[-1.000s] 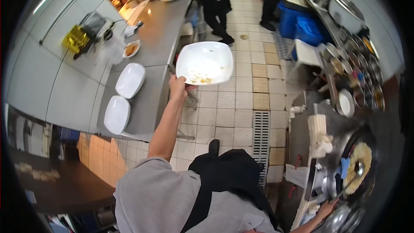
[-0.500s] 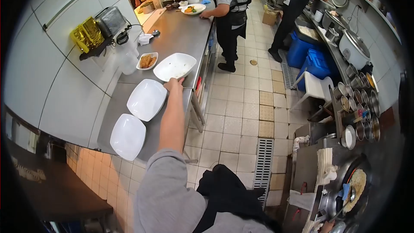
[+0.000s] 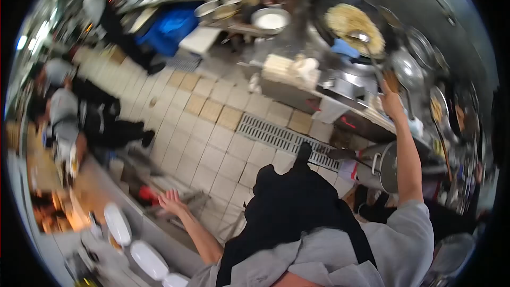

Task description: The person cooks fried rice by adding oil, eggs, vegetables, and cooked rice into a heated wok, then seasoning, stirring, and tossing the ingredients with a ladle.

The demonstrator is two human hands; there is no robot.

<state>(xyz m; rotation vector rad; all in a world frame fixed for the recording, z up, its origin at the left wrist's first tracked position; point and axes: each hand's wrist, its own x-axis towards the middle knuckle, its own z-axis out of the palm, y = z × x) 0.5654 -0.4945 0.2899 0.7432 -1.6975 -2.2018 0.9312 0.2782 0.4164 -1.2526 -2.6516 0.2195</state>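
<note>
My right hand is closed round the handle of a ladle. The ladle's bowl rests on pale yellow food, noodles or rice, in a dark wok. A blue cloth lies at the wok's near rim. My left hand is held out with fingers spread and nothing in it, near the edge of the steel counter. Beyond it on that counter are white dishes: one dish farther off, another dish nearer, and a third partly cut off.
Metal lids and pans crowd the stove's right side. A large pot stands below my right forearm. A floor drain crosses the tiles. Co-workers stand at the far left and by the back counter.
The view has swung right from the counter to the stove. My left hand has come off the white dish it was touching. My right hand now shows, gripping the ladle.
</note>
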